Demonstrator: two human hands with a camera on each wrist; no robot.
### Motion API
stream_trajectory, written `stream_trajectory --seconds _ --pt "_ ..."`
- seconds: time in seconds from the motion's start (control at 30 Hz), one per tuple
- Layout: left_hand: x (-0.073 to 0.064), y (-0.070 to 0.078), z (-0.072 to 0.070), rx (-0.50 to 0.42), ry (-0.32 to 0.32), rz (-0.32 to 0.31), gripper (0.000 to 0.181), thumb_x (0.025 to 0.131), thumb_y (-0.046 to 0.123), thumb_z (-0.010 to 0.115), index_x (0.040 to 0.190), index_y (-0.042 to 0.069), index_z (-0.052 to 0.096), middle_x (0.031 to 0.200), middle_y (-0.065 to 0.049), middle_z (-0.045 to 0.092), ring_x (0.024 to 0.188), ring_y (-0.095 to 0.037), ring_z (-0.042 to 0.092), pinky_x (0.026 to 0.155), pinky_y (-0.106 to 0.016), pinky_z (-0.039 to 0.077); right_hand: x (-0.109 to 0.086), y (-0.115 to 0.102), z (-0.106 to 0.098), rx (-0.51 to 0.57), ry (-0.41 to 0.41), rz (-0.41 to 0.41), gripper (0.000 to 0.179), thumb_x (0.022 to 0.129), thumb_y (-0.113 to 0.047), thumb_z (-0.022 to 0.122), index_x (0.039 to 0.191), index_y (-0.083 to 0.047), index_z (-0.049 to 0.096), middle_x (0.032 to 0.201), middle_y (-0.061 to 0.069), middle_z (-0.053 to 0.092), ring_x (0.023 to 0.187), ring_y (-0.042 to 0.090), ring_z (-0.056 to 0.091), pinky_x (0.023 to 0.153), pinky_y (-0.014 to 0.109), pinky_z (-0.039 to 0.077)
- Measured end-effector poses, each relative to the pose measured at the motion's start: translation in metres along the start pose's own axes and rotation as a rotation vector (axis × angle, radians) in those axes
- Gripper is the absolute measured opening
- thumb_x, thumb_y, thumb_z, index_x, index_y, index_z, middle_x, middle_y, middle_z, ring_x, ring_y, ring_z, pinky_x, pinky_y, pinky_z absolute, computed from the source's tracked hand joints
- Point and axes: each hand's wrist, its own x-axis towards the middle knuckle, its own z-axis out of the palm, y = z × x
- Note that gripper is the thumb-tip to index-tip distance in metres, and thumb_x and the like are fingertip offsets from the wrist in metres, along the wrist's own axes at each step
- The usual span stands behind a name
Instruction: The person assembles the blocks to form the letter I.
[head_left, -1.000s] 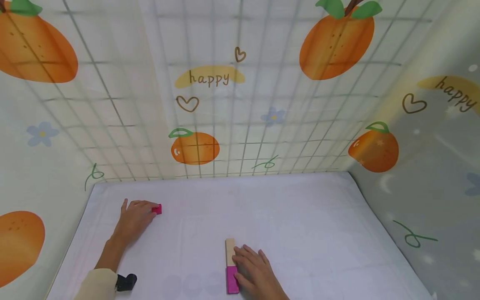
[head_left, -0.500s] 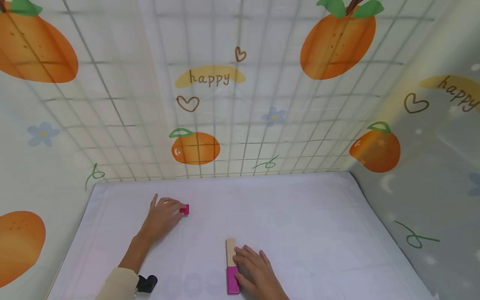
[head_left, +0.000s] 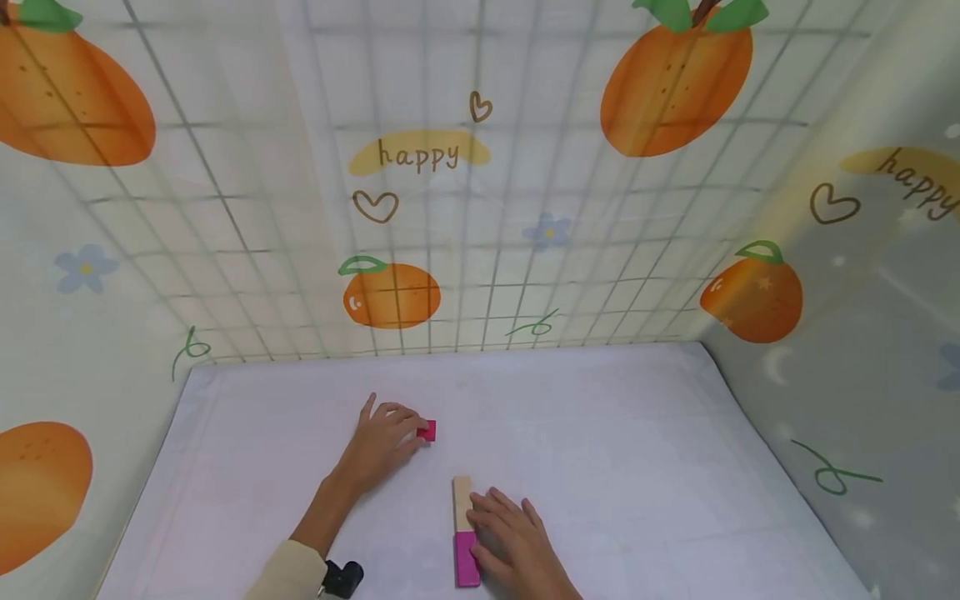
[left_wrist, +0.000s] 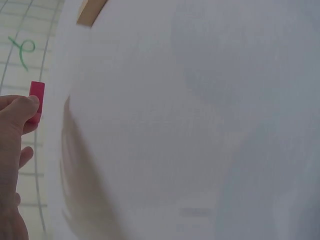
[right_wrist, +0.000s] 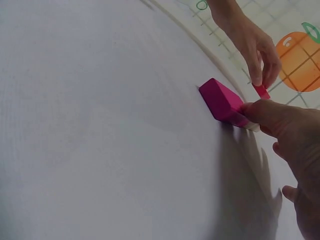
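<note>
My left hand (head_left: pixel 381 444) pinches a small pinkish-red block (head_left: pixel 431 431) between thumb and fingers. In the left wrist view this red block (left_wrist: pixel 36 90) sticks up past the thumb, and the hand's shadow falls on the cloth apart from it, so it is held above the table. A magenta block (head_left: pixel 467 560) and a plain wooden block (head_left: pixel 462 503) lie end to end in a line, the wooden one farther away. My right hand (head_left: pixel 517 537) rests along their right side, its fingers by the wooden block and its thumb against the magenta block (right_wrist: pixel 218 100).
A white cloth covers the table (head_left: pixel 637 467). Behind it and at both sides hang curtains (head_left: pixel 480 208) printed with oranges, hearts and a grid. A black device (head_left: pixel 343 578) sits at the left wrist beside a cream sleeve (head_left: pixel 288 572).
My left hand has carried the red block rightward across the far part of the table, close to the far end of the wooden block. The right hand and both lying blocks have stayed put.
</note>
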Motion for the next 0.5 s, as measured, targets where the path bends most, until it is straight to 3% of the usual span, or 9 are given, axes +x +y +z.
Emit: stream_trajectory --seconds 0.23,0.5 --pt "0.001 0.017 0.017 0.018 0.0 0.059 0.025 0.093 0.033 0.071 0.118 0.029 0.07 0.117 0.008 0.069 0.12 -0.018 0.054 0.114 -0.064 0.019 0.0 0.001 -0.001 0.005 -0.016 0.008 0.038 0.094 -0.037 0.067 0.129 -0.022 0.064 0.144 -0.006 0.055 0.14 0.027 0.04 0.106 0.073 0.024" --pt "-0.001 0.033 0.022 -0.005 0.006 0.093 0.024 0.093 0.034 0.07 0.116 0.028 0.071 0.115 0.008 0.069 0.122 -0.019 0.054 0.114 -0.064 0.019 -0.001 0.002 0.0 -0.007 0.022 -0.028 0.037 0.094 -0.037 0.067 0.127 -0.022 0.066 0.143 -0.005 0.056 0.139 0.027 0.042 0.105 0.073 0.026"
